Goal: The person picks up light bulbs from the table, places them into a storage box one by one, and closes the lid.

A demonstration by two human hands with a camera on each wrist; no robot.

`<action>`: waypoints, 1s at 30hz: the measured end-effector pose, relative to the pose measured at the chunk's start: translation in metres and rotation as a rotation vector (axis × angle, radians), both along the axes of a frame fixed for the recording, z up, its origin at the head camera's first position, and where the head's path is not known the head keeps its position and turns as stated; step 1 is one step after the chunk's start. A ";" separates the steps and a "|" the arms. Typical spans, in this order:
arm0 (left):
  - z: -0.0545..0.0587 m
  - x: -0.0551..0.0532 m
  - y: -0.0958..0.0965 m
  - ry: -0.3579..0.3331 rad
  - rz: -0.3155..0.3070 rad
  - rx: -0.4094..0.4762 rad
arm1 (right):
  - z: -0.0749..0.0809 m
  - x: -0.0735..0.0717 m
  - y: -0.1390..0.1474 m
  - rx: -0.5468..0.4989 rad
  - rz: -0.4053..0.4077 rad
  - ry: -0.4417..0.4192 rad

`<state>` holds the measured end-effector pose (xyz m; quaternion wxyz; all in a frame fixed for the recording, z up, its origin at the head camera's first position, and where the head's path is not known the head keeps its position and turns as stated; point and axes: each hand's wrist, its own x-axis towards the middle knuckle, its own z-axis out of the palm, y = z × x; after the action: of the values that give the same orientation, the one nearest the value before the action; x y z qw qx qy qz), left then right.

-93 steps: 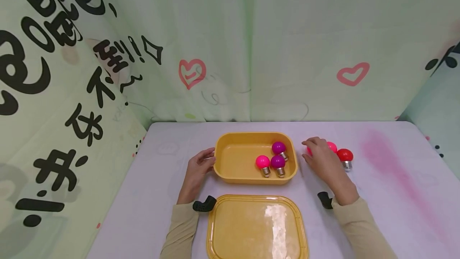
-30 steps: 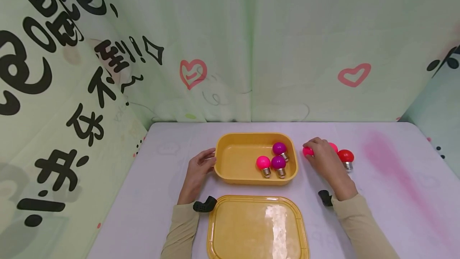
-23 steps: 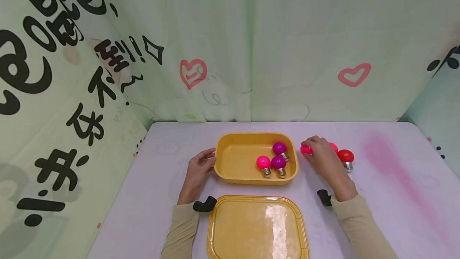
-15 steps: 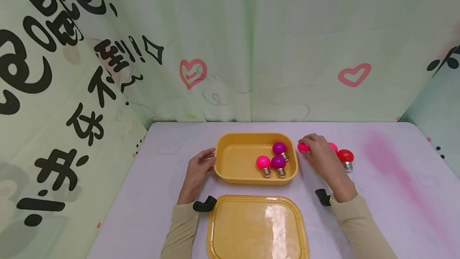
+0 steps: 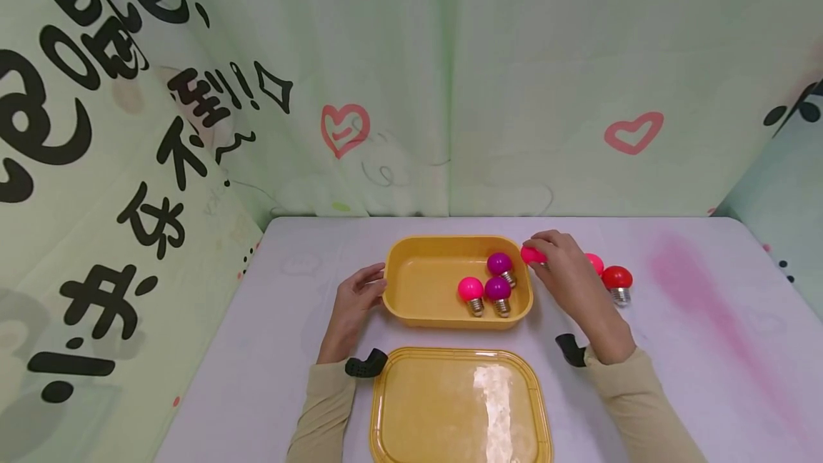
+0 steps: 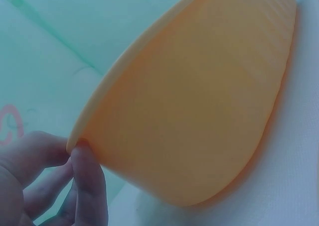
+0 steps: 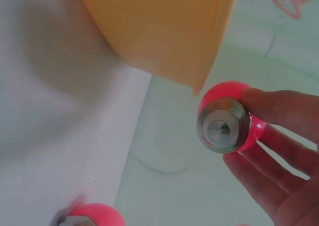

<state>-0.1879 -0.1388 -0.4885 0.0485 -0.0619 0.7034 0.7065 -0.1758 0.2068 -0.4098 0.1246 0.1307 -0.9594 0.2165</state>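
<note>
My right hand (image 5: 569, 270) pinches a pink light bulb (image 5: 532, 255) just outside the right end of the yellow plastic box (image 5: 418, 324). In the right wrist view the bulb's metal screw base (image 7: 222, 129) faces the camera, with the thumb and fingers on its pink globe. The fingers of my left hand (image 5: 355, 309) touch the rim at the box's left end. The left wrist view shows fingertips (image 6: 88, 161) against that rim from outside. Inside the box lie a pink bulb (image 5: 471, 289) and two purple bulbs (image 5: 499, 263), toward the right.
Beyond my right hand, a red bulb (image 5: 617, 278) and a partly hidden pink bulb (image 5: 594, 263) lie on the white table cover (image 5: 681, 349). A yellow lid or tray (image 5: 444, 406) lies in front of the box. Curtains (image 5: 514, 91) hang behind and on both sides.
My right hand has taken hold of the pink bulb and carried it left and slightly back, up to the box's right end. The left hand and the box have stayed put.
</note>
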 end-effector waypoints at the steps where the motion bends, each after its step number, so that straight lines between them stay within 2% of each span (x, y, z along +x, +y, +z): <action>1: 0.000 0.000 0.000 0.003 -0.001 0.002 | 0.001 0.000 -0.001 -0.001 0.000 -0.003; 9: 0.002 -0.001 0.000 0.006 -0.004 -0.004 | 0.006 -0.001 -0.014 -0.040 -0.011 -0.077; 20: 0.002 -0.001 0.001 -0.015 0.007 -0.007 | 0.004 -0.005 -0.031 -0.030 0.018 -0.119; 30: 0.001 -0.003 0.002 -0.017 0.020 -0.003 | -0.002 -0.012 -0.047 -0.007 0.064 -0.099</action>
<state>-0.1910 -0.1370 -0.4880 0.0475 -0.0749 0.7032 0.7054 -0.1874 0.1601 -0.4119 0.0703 0.1502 -0.9590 0.2299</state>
